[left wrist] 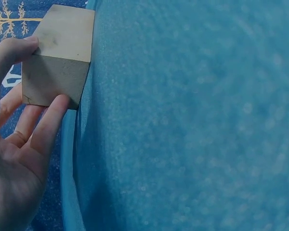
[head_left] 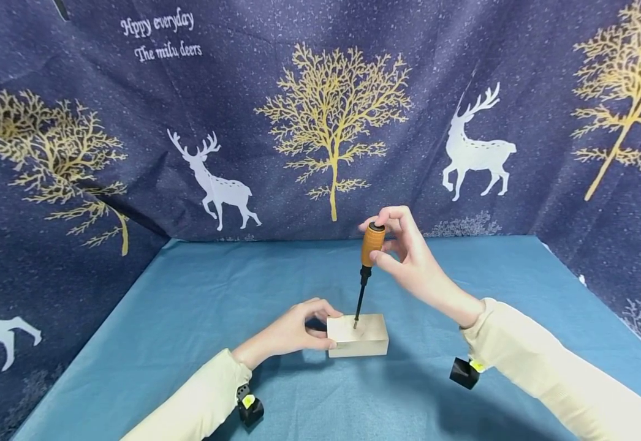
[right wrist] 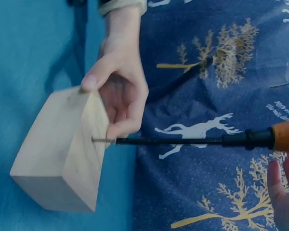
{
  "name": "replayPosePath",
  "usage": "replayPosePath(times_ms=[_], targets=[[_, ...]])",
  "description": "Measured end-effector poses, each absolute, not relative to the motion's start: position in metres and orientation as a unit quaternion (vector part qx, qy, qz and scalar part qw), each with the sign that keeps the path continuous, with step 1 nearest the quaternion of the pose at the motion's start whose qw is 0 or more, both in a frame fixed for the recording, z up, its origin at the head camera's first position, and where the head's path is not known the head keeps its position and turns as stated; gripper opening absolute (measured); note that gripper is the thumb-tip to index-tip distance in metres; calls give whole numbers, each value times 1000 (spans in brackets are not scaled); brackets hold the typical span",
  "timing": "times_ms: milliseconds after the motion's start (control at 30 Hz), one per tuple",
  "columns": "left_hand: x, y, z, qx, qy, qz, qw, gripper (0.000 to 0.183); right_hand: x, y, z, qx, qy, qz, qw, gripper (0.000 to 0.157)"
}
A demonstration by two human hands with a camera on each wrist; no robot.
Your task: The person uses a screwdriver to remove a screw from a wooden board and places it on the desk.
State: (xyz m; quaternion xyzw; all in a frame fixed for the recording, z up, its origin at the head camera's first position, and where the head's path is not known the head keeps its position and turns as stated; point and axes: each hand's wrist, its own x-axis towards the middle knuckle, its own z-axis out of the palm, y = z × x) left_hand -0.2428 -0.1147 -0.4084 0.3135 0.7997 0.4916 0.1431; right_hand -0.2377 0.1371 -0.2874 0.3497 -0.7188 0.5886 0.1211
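Note:
A pale wooden block [head_left: 360,348] lies on the blue cloth in the head view. My left hand [head_left: 297,327] grips its left end between thumb and fingers; the left wrist view shows fingertips against the block's end face [left wrist: 55,79]. Above the block, my right hand [head_left: 411,260] holds a screwdriver with an orange handle [head_left: 372,246], thumb at its side and a finger on its top cap. The dark shaft [right wrist: 168,141] runs down, slightly tilted, to a screw [right wrist: 104,140]. This screw stands partly out of the block's top face, with the driver tip at its head.
Blue cloth [head_left: 216,288] covers the table. Behind it hangs a dark blue backdrop [head_left: 276,184] printed with white deer and golden trees. A small black device [head_left: 251,411] hangs at the left wrist, another black device [head_left: 465,372] at the right.

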Motion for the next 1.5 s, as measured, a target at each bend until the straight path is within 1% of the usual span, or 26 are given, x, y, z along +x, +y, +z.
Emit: replayPosePath(times_ms=[133, 200, 533, 700, 767, 967, 1067, 1300, 1500], targets=[[-243, -115, -409, 319, 799, 491, 140, 38, -239, 137, -286, 315, -737, 585, 127, 46], [-244, -115, -409, 320, 798, 491, 139, 38, -239, 138, -285, 312, -739, 584, 121, 47], [-243, -115, -408, 319, 799, 489, 143, 39, -237, 142, -285, 319, -736, 587, 112, 46], [-243, -115, -408, 314, 802, 488, 145, 39, -237, 142, -287, 340, -698, 624, 91, 41], [-243, -115, -407, 313, 801, 488, 146, 40, -238, 141, -288, 343, -684, 638, 87, 43], [-244, -115, -408, 317, 796, 494, 147, 40, -238, 141, -285, 296, -727, 609, 111, 43], [-244, -115, -408, 316, 794, 497, 150, 39, -238, 142, -282, 276, -744, 599, 106, 42], [-244, -114, -408, 314, 795, 496, 151, 38, -237, 146, -280, 274, -747, 596, 102, 43], [-244, -114, -408, 313, 795, 497, 150, 39, -237, 148, -281, 298, -733, 603, 101, 41]])
